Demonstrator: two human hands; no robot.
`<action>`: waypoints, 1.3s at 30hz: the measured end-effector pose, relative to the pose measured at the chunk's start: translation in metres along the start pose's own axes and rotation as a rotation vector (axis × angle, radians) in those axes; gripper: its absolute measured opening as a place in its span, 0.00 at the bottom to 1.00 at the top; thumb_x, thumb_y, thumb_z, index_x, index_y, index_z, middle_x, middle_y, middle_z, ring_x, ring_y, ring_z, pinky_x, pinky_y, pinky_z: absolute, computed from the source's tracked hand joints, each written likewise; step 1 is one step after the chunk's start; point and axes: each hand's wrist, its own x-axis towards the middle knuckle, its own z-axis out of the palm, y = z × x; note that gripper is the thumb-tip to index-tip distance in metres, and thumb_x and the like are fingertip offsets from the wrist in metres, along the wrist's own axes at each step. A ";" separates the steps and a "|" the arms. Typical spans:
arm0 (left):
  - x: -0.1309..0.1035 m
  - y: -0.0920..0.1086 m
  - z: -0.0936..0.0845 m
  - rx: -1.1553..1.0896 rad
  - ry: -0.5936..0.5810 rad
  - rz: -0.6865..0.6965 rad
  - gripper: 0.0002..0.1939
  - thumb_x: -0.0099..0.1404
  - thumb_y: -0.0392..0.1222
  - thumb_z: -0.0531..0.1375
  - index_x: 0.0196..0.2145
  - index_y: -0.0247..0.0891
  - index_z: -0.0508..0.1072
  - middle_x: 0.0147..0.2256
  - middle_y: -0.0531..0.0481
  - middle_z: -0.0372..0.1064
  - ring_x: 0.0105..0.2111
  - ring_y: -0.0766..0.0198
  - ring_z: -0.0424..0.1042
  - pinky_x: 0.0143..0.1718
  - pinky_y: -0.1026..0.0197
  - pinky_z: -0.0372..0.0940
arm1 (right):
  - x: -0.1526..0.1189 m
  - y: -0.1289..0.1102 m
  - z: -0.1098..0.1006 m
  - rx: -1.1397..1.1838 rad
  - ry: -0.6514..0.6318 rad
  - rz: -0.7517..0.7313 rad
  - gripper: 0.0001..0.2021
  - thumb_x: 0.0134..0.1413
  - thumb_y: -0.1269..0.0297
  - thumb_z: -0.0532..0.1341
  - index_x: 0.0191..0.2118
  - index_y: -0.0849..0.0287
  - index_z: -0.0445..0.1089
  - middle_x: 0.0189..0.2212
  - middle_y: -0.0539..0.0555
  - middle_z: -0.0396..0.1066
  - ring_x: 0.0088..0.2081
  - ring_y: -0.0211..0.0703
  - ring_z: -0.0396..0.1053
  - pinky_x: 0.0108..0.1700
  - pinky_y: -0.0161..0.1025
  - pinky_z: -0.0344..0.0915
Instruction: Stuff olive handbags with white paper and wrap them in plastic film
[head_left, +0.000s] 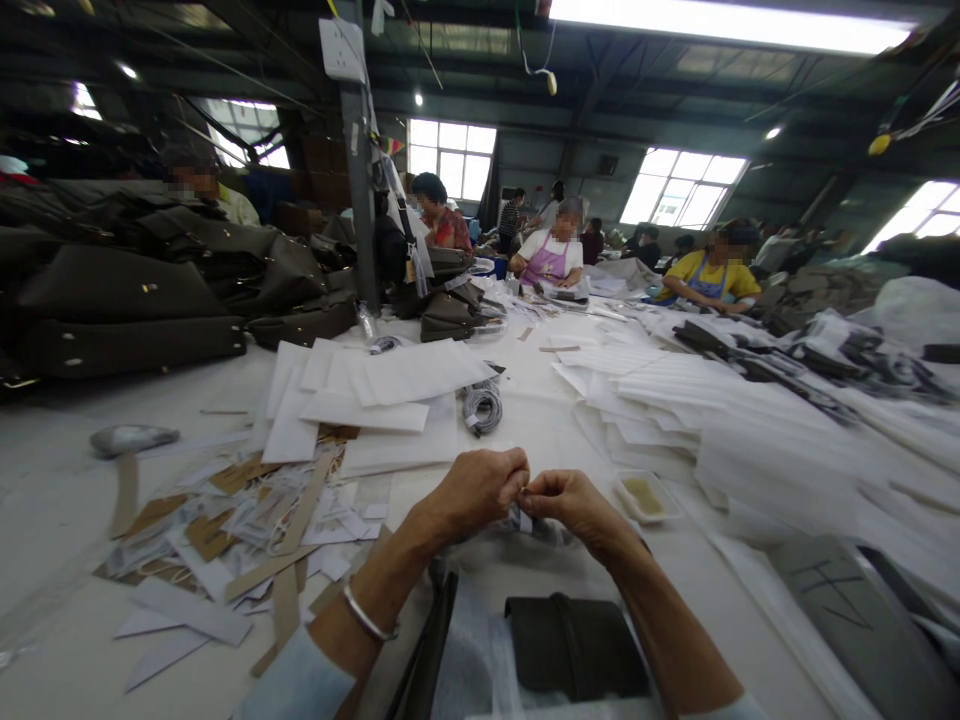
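My left hand (487,486) is closed, its fingers curled together just above the table's middle. My right hand (562,500) meets it from the right, thumb and forefinger pinched at the left hand's fingertips. What they grip between them is too small to name. Below them hangs or lies a small grey and white item (523,520), partly hidden by the hands. Nearer to me, between my forearms, a dark flap pouch (576,648) lies on clear plastic, with a dark strap-like piece (436,640) to its left. A coiled grey cord (482,408) sits beyond my left hand.
Paper tags and small plastic packets (217,530) are scattered at left, below white foam sheets (390,380). More white sheets (750,430) pile up at right, near a small dish (643,497). Dark bags (135,290) are heaped far left. People (551,255) work across the table (60,500).
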 end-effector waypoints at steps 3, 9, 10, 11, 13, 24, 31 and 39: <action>-0.001 0.002 -0.001 -0.077 0.010 -0.080 0.09 0.68 0.43 0.52 0.35 0.42 0.71 0.30 0.52 0.73 0.29 0.62 0.71 0.27 0.63 0.53 | 0.002 0.002 0.001 0.005 0.034 -0.012 0.16 0.29 0.55 0.74 0.21 0.62 0.73 0.18 0.47 0.69 0.23 0.34 0.62 0.29 0.34 0.58; -0.007 0.002 0.010 -0.170 0.003 -0.211 0.18 0.67 0.55 0.53 0.44 0.42 0.72 0.40 0.49 0.76 0.39 0.56 0.74 0.36 0.61 0.61 | 0.001 0.001 0.001 -0.114 0.188 -0.108 0.13 0.37 0.56 0.71 0.25 0.61 0.75 0.22 0.50 0.74 0.26 0.40 0.67 0.31 0.37 0.62; -0.007 0.002 0.013 -0.157 -0.021 -0.220 0.17 0.67 0.55 0.52 0.43 0.43 0.74 0.39 0.49 0.77 0.38 0.56 0.74 0.35 0.61 0.61 | 0.000 0.000 0.002 -0.166 0.223 -0.148 0.11 0.40 0.57 0.70 0.26 0.60 0.76 0.23 0.51 0.75 0.27 0.42 0.69 0.34 0.39 0.64; -0.007 0.002 0.016 -0.135 -0.033 -0.215 0.17 0.67 0.55 0.53 0.41 0.44 0.75 0.38 0.50 0.77 0.37 0.56 0.75 0.35 0.61 0.62 | -0.001 -0.001 0.003 -0.230 0.255 -0.207 0.08 0.42 0.58 0.69 0.26 0.58 0.76 0.25 0.51 0.76 0.29 0.43 0.71 0.39 0.42 0.66; -0.006 0.003 0.022 -0.088 -0.013 -0.179 0.14 0.65 0.53 0.55 0.39 0.45 0.76 0.36 0.50 0.77 0.37 0.56 0.74 0.36 0.61 0.62 | -0.004 -0.005 0.006 -0.382 0.300 -0.384 0.04 0.46 0.62 0.66 0.26 0.56 0.76 0.27 0.50 0.77 0.32 0.44 0.73 0.54 0.49 0.62; 0.001 0.002 0.033 -0.292 0.074 -0.094 0.10 0.63 0.46 0.58 0.36 0.41 0.77 0.32 0.52 0.76 0.32 0.61 0.72 0.36 0.62 0.61 | -0.007 -0.014 0.002 -0.492 0.217 -0.429 0.02 0.50 0.65 0.64 0.30 0.53 0.75 0.31 0.48 0.78 0.36 0.44 0.74 0.60 0.50 0.57; -0.004 0.010 0.049 -0.010 0.124 -0.097 0.11 0.60 0.43 0.60 0.39 0.37 0.76 0.36 0.45 0.75 0.43 0.53 0.71 0.60 0.47 0.52 | -0.003 0.000 -0.013 -0.328 0.051 -0.146 0.12 0.42 0.64 0.68 0.36 0.58 0.78 0.32 0.51 0.77 0.35 0.44 0.72 0.39 0.38 0.66; -0.007 0.011 0.051 -0.006 0.132 -0.014 0.13 0.58 0.40 0.63 0.41 0.37 0.74 0.41 0.45 0.74 0.47 0.54 0.70 0.65 0.45 0.44 | 0.002 0.002 -0.016 -0.370 0.101 -0.201 0.05 0.41 0.64 0.68 0.22 0.57 0.72 0.24 0.48 0.74 0.32 0.44 0.71 0.58 0.52 0.58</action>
